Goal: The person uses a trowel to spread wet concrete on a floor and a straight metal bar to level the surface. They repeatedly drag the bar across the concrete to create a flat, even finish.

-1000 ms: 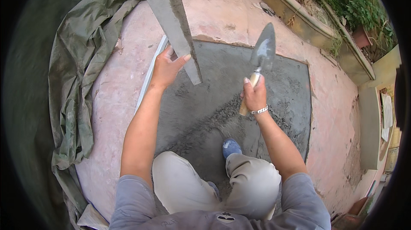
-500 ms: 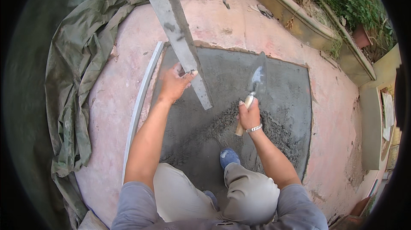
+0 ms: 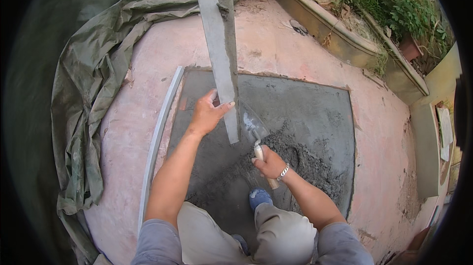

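My left hand (image 3: pixel 209 113) grips a long straightedge bar (image 3: pixel 215 33) near its lower end, thumb across its face. The bar is pale grey, smeared with mortar, and stands tilted up away from me over the wet mortar bed (image 3: pixel 315 102). In my right hand (image 3: pixel 270 161) is the wooden handle of a pointing trowel (image 3: pixel 255 126), fingers wrapped round it. Its metal blade points forward and left, close beside the bar; I cannot tell whether they touch. Below the blade a heap of rough mortar (image 3: pixel 315 166) lies on the smoother bed.
A metal strip (image 3: pixel 162 127) lies along the bed's left edge. Pinkish ground (image 3: pixel 379 156) surrounds it. A crumpled green tarp (image 3: pixel 88 77) runs down the left. At the back right stands a low planter wall (image 3: pixel 340 43) with plants. My blue shoe (image 3: pixel 259 198) rests at the bed's near part.
The trowel has moved left and nearer to me, its blade now by the bar. The bar has swung more upright and its lower end has come nearer to me.
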Tool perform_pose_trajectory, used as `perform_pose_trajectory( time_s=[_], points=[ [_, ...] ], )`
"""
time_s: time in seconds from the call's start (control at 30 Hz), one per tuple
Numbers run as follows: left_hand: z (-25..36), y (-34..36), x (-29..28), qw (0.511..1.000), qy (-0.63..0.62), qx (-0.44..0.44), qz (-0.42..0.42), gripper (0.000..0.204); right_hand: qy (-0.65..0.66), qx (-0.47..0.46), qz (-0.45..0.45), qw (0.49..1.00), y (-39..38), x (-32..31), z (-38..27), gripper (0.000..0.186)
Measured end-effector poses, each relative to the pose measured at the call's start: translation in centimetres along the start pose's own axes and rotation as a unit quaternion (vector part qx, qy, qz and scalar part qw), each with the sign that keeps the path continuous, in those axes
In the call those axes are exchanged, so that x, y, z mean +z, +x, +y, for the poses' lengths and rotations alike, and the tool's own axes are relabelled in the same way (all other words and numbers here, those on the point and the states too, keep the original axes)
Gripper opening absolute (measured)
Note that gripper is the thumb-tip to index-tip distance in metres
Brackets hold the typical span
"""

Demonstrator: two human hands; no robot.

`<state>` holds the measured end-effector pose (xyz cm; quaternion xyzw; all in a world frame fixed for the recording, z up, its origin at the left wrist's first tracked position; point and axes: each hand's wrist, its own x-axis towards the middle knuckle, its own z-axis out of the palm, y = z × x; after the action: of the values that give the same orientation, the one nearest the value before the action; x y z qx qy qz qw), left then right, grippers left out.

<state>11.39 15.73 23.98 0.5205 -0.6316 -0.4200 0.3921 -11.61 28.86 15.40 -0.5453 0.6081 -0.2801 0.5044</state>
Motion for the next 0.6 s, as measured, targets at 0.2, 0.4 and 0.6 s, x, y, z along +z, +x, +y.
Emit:
perform_pose_trajectory(
  time_s=[0.2, 0.4, 0.6],
  points=[
    [-0.5, -4.5, -4.9, 0.999, -0.033, -0.014, 0.031, 0.038, 0.019, 0.107, 0.104, 0.989, -2.9, -4.1, 8.8, 0.034],
    [-2.5, -10.3, -9.3, 0.99, 0.033, -0.036, 0.136, 0.036, -0.229, 0.231, 0.246, 0.913, -8.8, -7.0, 18.4, 0.042],
    [-4.6, -13.9, -9.9, 0.98, 0.041, -0.054, 0.189, 0.033, -0.237, 0.204, 0.209, 0.927, -4.0, -3.6, 21.6, 0.042]
  ],
)
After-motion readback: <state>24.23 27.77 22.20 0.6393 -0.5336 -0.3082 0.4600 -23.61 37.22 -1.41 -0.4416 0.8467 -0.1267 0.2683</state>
